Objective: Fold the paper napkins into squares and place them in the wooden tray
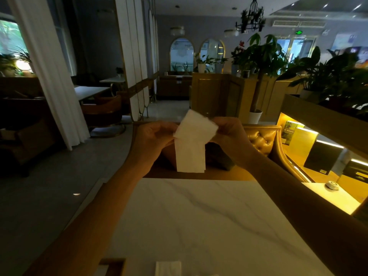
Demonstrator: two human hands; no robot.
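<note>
A white paper napkin (191, 150) hangs in the air above the far edge of the marble table (199, 216). Its top part is folded over and tilted, while a longer strip hangs straight down. My left hand (153, 136) pinches its left edge and my right hand (229, 134) pinches its right edge. A corner of the wooden tray (113, 265) shows at the bottom edge, left of centre. Beside it lies another white napkin (168, 268), partly cut off by the frame.
A tufted leather seat (260, 140) stands beyond the table. To the right runs a lit wooden ledge with a small white round device (331, 185) and a black box (320, 158). Potted plants (264, 56) and other dining tables fill the dim room.
</note>
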